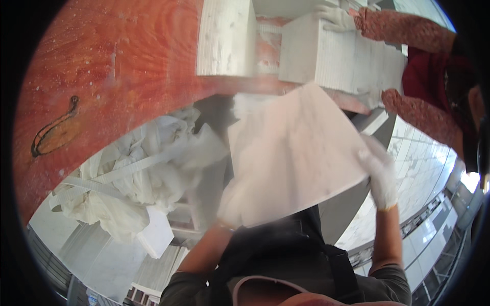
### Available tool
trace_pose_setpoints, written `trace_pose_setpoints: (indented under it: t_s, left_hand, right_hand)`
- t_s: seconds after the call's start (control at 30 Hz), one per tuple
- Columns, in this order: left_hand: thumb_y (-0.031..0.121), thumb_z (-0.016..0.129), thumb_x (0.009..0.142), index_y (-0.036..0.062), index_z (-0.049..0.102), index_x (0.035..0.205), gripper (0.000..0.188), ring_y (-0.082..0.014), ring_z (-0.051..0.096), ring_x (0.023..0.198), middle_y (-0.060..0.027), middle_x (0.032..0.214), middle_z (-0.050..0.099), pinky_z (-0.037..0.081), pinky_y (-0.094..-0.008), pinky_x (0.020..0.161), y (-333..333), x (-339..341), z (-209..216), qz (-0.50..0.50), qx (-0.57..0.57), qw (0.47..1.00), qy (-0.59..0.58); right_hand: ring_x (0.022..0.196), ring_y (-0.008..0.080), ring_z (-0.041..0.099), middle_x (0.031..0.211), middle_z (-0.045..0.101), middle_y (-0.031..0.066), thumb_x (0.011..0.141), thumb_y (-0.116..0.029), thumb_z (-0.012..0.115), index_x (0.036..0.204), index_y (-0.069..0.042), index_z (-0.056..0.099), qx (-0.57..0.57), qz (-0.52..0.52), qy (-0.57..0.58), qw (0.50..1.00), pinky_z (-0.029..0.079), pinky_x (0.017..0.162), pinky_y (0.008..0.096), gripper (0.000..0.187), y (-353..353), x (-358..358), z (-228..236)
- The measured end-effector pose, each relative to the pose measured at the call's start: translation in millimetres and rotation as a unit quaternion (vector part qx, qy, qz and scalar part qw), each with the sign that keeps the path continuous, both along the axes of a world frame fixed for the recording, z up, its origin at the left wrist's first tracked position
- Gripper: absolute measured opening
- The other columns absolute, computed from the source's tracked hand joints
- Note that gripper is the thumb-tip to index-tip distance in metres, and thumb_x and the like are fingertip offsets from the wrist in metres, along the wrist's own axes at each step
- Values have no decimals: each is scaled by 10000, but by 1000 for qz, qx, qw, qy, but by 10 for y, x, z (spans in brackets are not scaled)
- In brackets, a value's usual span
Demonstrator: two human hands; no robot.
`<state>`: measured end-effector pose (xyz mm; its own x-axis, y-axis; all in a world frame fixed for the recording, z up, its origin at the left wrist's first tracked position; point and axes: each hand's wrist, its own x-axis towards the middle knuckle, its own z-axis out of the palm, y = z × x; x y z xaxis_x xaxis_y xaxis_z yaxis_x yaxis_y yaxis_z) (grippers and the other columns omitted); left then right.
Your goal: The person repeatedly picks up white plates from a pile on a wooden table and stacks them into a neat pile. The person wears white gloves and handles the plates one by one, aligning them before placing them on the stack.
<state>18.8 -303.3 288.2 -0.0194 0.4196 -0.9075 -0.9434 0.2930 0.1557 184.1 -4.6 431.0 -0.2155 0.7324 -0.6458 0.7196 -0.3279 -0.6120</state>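
Note:
A square, pale stone tile (pixel 296 153) with faint grey streaks is tilted in front of my body, off the table. My left hand (pixel 233 205), in a white glove, grips its lower left edge. On the opposite edge my right hand (pixel 378 171), also gloved in white, is closed round the side. Both hands and the tile are somewhat blurred, and the fingers beneath the tile are hidden. Beyond it, stacked tiles (pixel 344 64) stand on edge on the red table. Another upright stack (pixel 224 38) stands to their left.
The red wooden table (pixel 138 56) has a dark crack near its left end. Crumpled white plastic sheeting and straps (pixel 138 158) lie below its edge. At the right, a co-worker in patterned sleeves (pixel 408 30) has gloved hands at the stack. White veined slabs (pixel 423 158) lie beyond my right arm.

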Motion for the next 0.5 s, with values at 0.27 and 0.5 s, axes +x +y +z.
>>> trace_pose_setpoints:
  t_s: [0.27, 0.5]
  left_hand:
    - [206, 622, 982, 16, 655, 1172, 271, -241, 675, 941, -106, 1070, 707, 555, -358, 830, -806, 300, -854, -523, 174, 774, 311]
    - [288, 715, 955, 15, 666, 1215, 381, -237, 710, 973, -98, 1094, 718, 604, -427, 835, -505, 743, -2822, -299, -173, 938, 19]
  right_hand:
    - [1054, 198, 655, 1188, 696, 103, 954, -214, 663, 1265, 58, 673, -119, -167, -71, 976, 527, 901, 335, 412, -1529, 1503, -729]
    - [540, 124, 468, 715, 571, 14, 935, -227, 665, 1176, 10, 699, -178, -273, -21, 945, 325, 484, 266, 339, -1871, 2398, -3353]
